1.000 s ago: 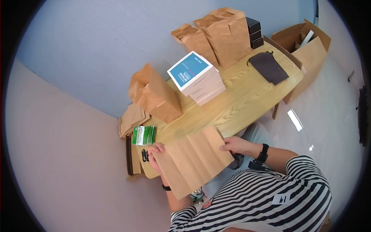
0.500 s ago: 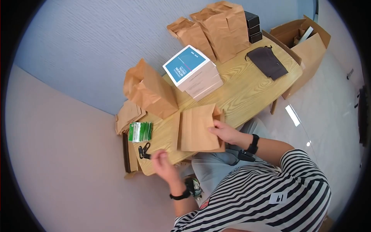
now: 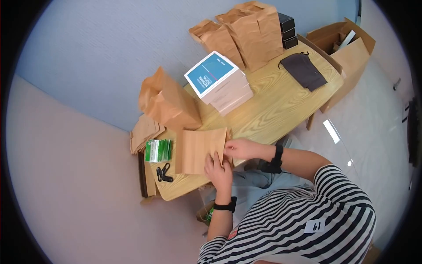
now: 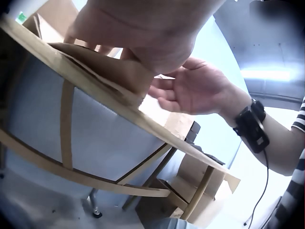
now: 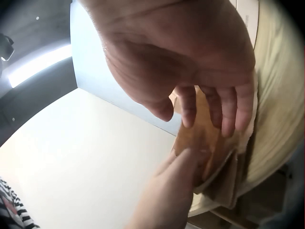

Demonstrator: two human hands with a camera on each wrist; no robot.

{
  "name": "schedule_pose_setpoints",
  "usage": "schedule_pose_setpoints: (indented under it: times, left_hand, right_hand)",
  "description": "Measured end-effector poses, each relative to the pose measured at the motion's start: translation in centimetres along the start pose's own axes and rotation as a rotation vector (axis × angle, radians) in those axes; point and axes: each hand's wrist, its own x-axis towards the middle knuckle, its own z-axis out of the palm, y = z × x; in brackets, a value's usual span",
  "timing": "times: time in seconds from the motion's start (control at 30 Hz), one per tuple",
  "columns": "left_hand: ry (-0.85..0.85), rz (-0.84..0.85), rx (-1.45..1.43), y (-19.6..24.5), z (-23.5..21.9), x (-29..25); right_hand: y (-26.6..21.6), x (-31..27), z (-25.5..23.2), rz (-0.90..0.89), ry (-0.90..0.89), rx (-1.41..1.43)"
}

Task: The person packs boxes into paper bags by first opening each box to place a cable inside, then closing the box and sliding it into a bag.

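A brown paper bag [image 3: 193,152] lies on its side at the table's near left, its mouth toward the right. The left hand [image 3: 218,172] rests on the bag beside the mouth, fingers spread on the paper. At the mouth's edge is the right hand [image 3: 243,148]. In the right wrist view, the right hand [image 5: 186,52] has loosely extended fingers, thumb apart, over the bag's mouth [image 5: 202,129]; the left hand [image 5: 167,191] is beneath them. The left wrist view shows the right palm [image 4: 198,88] facing the camera near the bag's end [image 4: 114,71]; the left hand [image 4: 138,28] is above the paper.
Green-and-white packets [image 3: 158,151], black clips [image 3: 165,173] and folded bags [image 3: 145,133] lie left. Behind are an upright bag [image 3: 169,101], stacked white boxes [image 3: 228,90], more upright bags [image 3: 255,37] and black boxes [image 3: 288,33]. A dark pouch [image 3: 303,70] and carton [image 3: 351,61] are right.
The bag has come down onto the table and shifted left. The left hand left the bag, then came back beside its mouth. The right hand moved left with the bag, and its fingers have loosened.
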Motion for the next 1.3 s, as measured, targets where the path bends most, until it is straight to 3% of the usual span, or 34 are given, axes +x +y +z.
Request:
schedule_pose_setpoints:
  times: [0.07,0.13,0.23,0.33,0.47,0.53,0.67,0.87,0.93,1.0,1.07,1.1,1.17,1.2,1.27,1.3]
  left_hand:
    - [0.020,-0.029,0.014,-0.7,0.9,0.2]
    - [0.042,-0.046,0.025,-1.0,1.6,0.4]
    - [0.059,-0.010,0.154,-0.6,2.3,0.4]
    - [0.084,-0.040,0.170,-0.5,2.5,0.8]
    - [0.066,-0.032,0.169,-0.5,2.5,0.7]
    - [0.066,-0.025,0.172,-0.4,2.3,0.7]
    - [0.059,-0.029,0.178,-0.4,2.2,0.8]
    - [0.062,-0.044,0.157,-0.9,2.1,0.7]
    - [0.061,-0.046,0.159,-0.6,2.1,0.7]
    - [0.064,-0.035,0.162,-0.5,2.1,0.8]
    - [0.060,-0.045,0.154,-0.3,2.0,0.9]
    - [0.057,-0.054,0.150,-0.5,2.0,0.9]
    - [0.056,-0.052,0.146,-0.4,2.1,0.8]
    - [0.058,-0.055,0.146,-0.6,2.1,0.9]
    - [0.058,-0.055,0.144,-0.4,2.0,0.9]
    - [0.058,-0.055,0.144,-0.3,2.0,0.9]
  right_hand:
    - [-0.3,0.4,-0.9,0.073,0.080,-0.134]
    - [-0.2,1.4,-2.0,-0.018,0.271,-0.286]
    - [0.3,3.9,-2.7,-0.153,0.407,-0.240]
    - [2.8,6.7,-1.7,-0.247,0.437,-0.348]
    - [3.4,8.3,-1.5,-0.236,0.352,-0.343]
    - [3.6,8.8,-1.9,-0.151,0.225,-0.465]
    - [2.2,7.7,-2.6,0.057,0.197,-0.609]
    - [3.5,4.9,-3.5,0.056,0.343,-0.680]
    - [4.9,4.0,-4.8,0.017,0.479,-0.650]
    - [3.5,3.1,-7.2,0.112,0.457,-0.634]
    - [3.5,2.3,-9.5,0.397,0.490,-0.517]
    - [5.8,2.1,-10.6,0.404,0.495,-0.525]
    - [11.9,1.8,-13.1,0.136,0.713,-0.298]
    - [9.9,1.7,-14.0,0.139,0.716,-0.303]
    - [5.2,0.8,-16.3,0.391,0.929,0.631]
    - [3.2,0.3,-16.9,0.391,0.931,0.633]
